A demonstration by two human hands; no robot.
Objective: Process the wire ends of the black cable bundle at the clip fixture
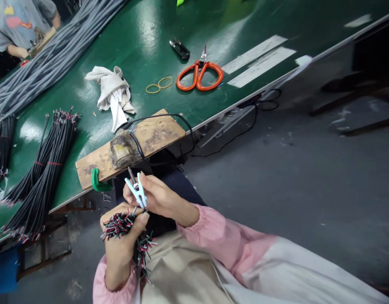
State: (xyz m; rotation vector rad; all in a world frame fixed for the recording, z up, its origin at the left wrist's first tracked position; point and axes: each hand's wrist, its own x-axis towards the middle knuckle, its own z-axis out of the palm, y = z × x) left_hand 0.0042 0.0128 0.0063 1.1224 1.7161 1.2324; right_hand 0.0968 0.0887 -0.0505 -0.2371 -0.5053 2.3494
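My left hand (128, 236) is closed around a bundle of thin black cables (118, 226) whose ends fan out in red, white and dark wires. Its thumb presses near one wire end. My right hand (159, 196) grips a light-blue clothespin-like clip (139, 194), with the clip's lower end at the wires by the left thumb. Just above the clip, a pointed metal tip (131, 174) sticks out from a lumpy wrapped block (123, 148) on a wooden board (159, 133). What exactly sits in the clip's jaws is too small to make out.
The board lies at the edge of the green table (150, 46), beside a green clamp (99, 181). On the table are orange-handled scissors (199, 78), black snips (180, 48), rubber bands (159, 84), a white cloth (110, 93), black cable bundles (49, 169) and grey cables (55, 59). Another person (22, 25) is at far left.
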